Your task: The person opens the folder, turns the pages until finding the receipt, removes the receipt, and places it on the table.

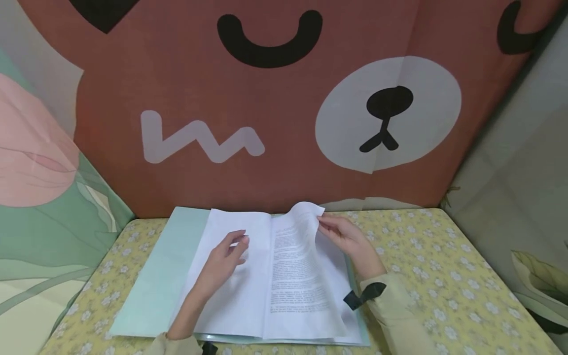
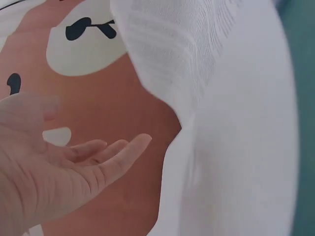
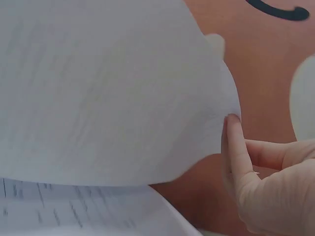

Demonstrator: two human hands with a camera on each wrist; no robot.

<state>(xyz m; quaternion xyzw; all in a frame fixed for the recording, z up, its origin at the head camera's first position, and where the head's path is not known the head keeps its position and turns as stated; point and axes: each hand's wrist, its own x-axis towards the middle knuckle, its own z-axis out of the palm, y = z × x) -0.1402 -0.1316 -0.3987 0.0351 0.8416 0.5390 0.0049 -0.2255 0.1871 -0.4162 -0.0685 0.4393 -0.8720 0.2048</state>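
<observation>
A pale green folder (image 1: pixel 157 276) lies open on the table with white sheets in it. My right hand (image 1: pixel 350 244) pinches the upper right corner of a printed page (image 1: pixel 295 266), which curls up off the sheet (image 1: pixel 339 291) under it. In the right wrist view, the thumb and fingers meet at the edge of the raised page (image 3: pixel 108 93). Over the left page (image 1: pixel 241 301) is my left hand (image 1: pixel 222 264), its fingers loosely bent and holding nothing. The left wrist view shows that hand (image 2: pixel 74 172) apart from the paper, palm side visible.
The table wears a yellow floral cloth (image 1: pixel 443 291) that shows on both sides of the folder. Behind it rises a reddish-brown cloth (image 1: pixel 284 177) with a cartoon bear face. Printed hangings stand at the left (image 1: pixel 40 236) and right (image 1: pixel 523 197).
</observation>
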